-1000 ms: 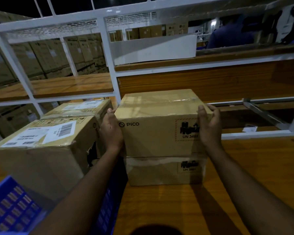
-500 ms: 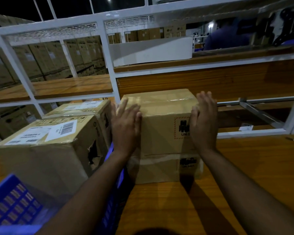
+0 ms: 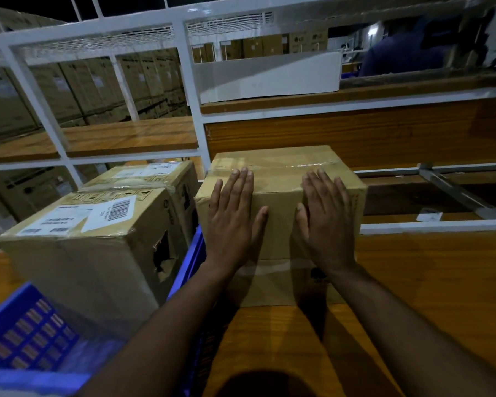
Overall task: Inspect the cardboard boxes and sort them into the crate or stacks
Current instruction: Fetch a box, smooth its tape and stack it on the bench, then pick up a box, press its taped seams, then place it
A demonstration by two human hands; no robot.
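Now, on the wooden table [image 3: 427,282], both of my hands lie flat against the near face of the top box [image 3: 278,181], fingers straight, gripping nothing. My left hand [image 3: 231,222] covers the left half, my right hand [image 3: 325,224] the right. It rests on a second box [image 3: 278,285], making a stack of two just right of the blue crate [image 3: 26,333]. Two more cartons stand in the crate: the labelled box [image 3: 83,239], nearest, torn open at its right side, and the far box [image 3: 152,174] behind it. Four boxes, one crate, by my count. I judge the top box stiff and taped shut, its tape likely slick, so the bare cardboard ends are the place to hold, one palm on each. Its weight I cannot tell; in this dim light, markings under my hands are hidden.
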